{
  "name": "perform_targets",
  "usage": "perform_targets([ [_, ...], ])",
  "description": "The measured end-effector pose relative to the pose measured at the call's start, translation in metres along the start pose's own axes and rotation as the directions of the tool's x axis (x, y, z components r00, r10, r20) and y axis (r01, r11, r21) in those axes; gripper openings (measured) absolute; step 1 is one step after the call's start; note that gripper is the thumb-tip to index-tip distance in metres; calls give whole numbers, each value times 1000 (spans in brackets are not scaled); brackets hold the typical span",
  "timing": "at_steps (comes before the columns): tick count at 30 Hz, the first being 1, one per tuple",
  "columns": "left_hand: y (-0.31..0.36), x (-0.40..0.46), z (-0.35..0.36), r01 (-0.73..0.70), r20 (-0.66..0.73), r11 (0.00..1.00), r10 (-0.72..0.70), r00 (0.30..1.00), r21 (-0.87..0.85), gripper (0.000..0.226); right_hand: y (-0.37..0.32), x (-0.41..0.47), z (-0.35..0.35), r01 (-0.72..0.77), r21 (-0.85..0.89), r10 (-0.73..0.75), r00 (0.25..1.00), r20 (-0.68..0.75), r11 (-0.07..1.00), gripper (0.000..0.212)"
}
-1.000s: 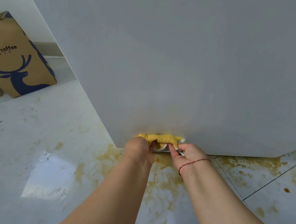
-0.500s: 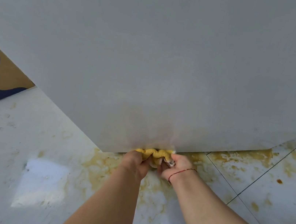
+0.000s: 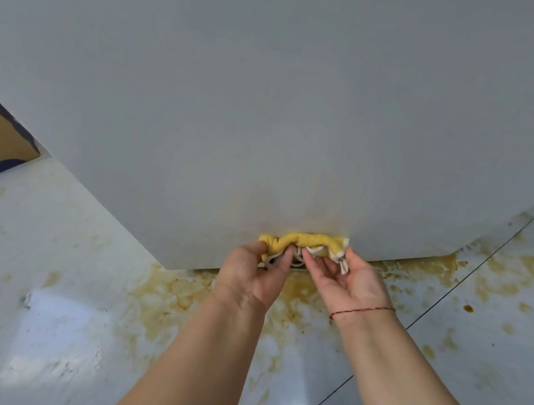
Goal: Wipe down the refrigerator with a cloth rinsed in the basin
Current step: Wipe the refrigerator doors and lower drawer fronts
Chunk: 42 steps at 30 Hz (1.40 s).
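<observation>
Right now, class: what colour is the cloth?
Yellow with pale whitish edging, the cloth shows best in the head view.

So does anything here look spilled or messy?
Yes. Yellow-brown stains spread across the floor tiles at the foot of the refrigerator, like a dried spill. Both hands, left hand and right hand, hold the yellow cloth there.

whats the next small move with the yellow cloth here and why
Probably slide the yellow cloth sideways along the refrigerator bottom edge: left hand and right hand hold it bunched there, faint brownish streaks sit just above.
</observation>
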<state>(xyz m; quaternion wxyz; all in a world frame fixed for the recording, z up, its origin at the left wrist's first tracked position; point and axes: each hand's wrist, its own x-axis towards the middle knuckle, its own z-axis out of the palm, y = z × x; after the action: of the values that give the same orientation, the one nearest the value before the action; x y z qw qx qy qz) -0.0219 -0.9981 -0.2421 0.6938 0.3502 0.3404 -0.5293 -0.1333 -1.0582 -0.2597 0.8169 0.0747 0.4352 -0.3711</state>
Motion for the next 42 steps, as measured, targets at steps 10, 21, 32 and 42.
perform_targets([
  [10,-16,-77,38,-161,174,987,157,972,10,16,-16,-78,45,288,-26,-274,933,232,957,14],
  [21,-44,-68,49,-274,149,955,256,955,111,8,-30,-69,41,476,-45,-466,873,142,878,13],
  [32,-69,6,21,-201,23,945,202,979,258,11,-30,-4,2,425,-84,-433,888,-157,901,12],
  [42,-76,60,-4,-108,-145,921,173,974,374,20,-28,55,-32,253,-158,-291,910,-295,954,5],
])
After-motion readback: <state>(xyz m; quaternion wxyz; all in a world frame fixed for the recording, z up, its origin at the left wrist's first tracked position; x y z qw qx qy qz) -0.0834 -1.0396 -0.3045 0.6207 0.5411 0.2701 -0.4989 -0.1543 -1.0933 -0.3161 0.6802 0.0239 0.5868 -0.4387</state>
